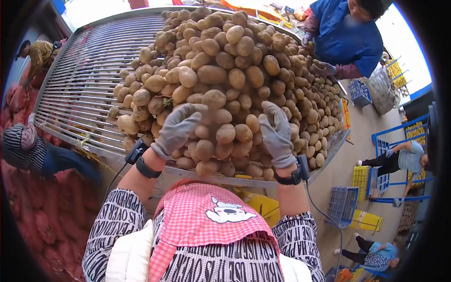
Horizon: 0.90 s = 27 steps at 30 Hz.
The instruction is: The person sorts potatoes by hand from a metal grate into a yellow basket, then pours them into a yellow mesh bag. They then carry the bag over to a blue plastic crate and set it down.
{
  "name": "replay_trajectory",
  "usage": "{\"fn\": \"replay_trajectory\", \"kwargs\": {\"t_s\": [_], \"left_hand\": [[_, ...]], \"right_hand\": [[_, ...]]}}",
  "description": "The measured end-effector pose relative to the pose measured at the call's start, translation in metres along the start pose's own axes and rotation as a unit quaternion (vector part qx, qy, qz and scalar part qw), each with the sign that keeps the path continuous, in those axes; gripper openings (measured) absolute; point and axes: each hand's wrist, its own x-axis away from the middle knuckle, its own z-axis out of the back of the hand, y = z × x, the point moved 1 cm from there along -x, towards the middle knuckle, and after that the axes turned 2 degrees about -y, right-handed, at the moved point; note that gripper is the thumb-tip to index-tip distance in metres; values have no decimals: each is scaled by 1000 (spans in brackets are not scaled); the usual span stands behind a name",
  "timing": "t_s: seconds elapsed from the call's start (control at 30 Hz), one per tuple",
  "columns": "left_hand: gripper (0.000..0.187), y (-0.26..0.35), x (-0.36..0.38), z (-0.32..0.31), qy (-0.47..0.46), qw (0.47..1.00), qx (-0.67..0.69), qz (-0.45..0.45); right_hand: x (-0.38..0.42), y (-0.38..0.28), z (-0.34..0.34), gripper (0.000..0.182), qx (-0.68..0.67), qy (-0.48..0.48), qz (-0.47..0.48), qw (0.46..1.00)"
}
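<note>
A big heap of brown potatoes [225, 89] lies on a slatted metal sorting table [89, 70] before me. My left hand [177, 129], in a grey glove, is over the near left part of the heap, its fingers bent loosely toward the middle and apart. Opposite it, my right hand [277, 135], gloved alike, rests against potatoes with thumb and fingers spread. Several potatoes lie between the two hands; neither hand is closed round one. A bit of green sprout [167, 101] shows among the potatoes left of my left hand.
Across the table stands a person in a blue smock [350, 42], one gloved hand at the heap. Two people work at the left, near red mesh sacks [47, 211]. Blue crates [342, 207], a yellow crate [361, 181] and two more people are at the right.
</note>
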Motion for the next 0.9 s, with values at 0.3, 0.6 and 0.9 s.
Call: {"fn": "replay_trajectory", "kwargs": {"t_s": [0.3,0.6,0.9], "left_hand": [[58,19,-103,63,150,860,-482,-78],[37,-5,-135,53,221,861,-450,-86],[50,43,-168,13,-34,686,-727,-24]], "right_hand": [[-125,42,-60,82,418,-57,-71,904],[-116,62,-51,75,254,-1,-3,967],[-102,26,-53,63,-238,100,-88,962]]}}
